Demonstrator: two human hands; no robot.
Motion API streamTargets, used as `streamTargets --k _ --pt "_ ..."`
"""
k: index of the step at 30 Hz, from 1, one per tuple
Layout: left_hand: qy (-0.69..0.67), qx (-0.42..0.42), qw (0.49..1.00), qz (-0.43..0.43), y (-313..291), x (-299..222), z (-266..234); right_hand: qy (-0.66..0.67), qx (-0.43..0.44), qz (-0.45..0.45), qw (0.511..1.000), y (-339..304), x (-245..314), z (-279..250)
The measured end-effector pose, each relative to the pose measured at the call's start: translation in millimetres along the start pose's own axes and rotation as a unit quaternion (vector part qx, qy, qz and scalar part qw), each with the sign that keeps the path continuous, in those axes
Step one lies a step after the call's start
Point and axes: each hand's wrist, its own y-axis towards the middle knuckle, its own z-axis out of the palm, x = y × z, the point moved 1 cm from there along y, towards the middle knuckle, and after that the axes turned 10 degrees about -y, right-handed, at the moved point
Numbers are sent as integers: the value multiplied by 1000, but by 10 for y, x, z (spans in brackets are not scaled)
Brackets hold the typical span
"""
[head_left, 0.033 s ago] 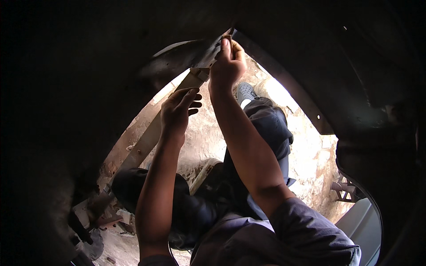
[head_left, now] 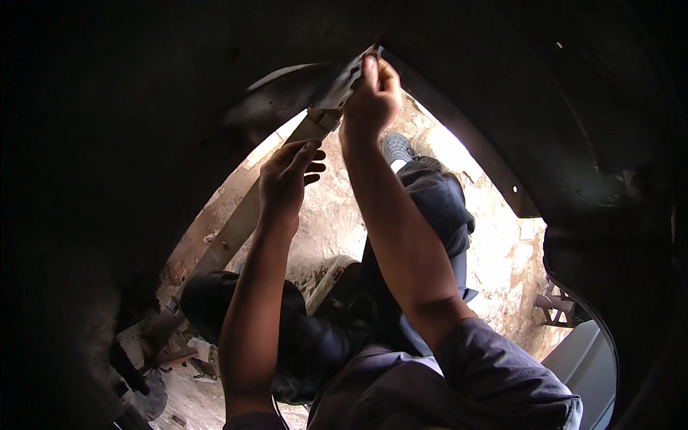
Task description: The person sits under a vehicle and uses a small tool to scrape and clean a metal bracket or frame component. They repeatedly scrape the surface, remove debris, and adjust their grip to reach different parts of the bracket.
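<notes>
My right hand (head_left: 373,97) is raised to the peak of the opening. Its thumb and fingers are pinched together at the edge of a dark, curved panel (head_left: 459,129); whatever sits between the fingertips is too small to make out. Just left of those fingers is a narrow metal flange (head_left: 342,84) with dark slots. Lower and to the left, my left hand (head_left: 283,175) has its fingers curled about a long flat bar (head_left: 236,229), their tips showing past its right side. The bar slants up to a small angled end (head_left: 326,118) below the flange.
Dark panel walls surround my arms on both sides. Below are my legs in dark trousers and one grey shoe (head_left: 396,147) on bright, rough ground (head_left: 494,251). A metal bracket (head_left: 559,307) and a pale grey panel (head_left: 588,365) lie at right; scattered parts (head_left: 175,355) at lower left.
My right hand has shifted slightly to the right, uncovering more of the slotted flange and the bar's angled end. My left hand stays where it was.
</notes>
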Motion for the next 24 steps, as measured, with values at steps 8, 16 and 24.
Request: streamTargets --k 8,16,24 --pt "-16 25 1000 7 76 20 26 24 26 56 998 -103 45 35" --pt "-1 25 1000 7 4 -59 57 -42 2 35 999 -126 126 35" --pt "5 23 999 24 0 -67 122 14 -24 16 999 125 96 139"
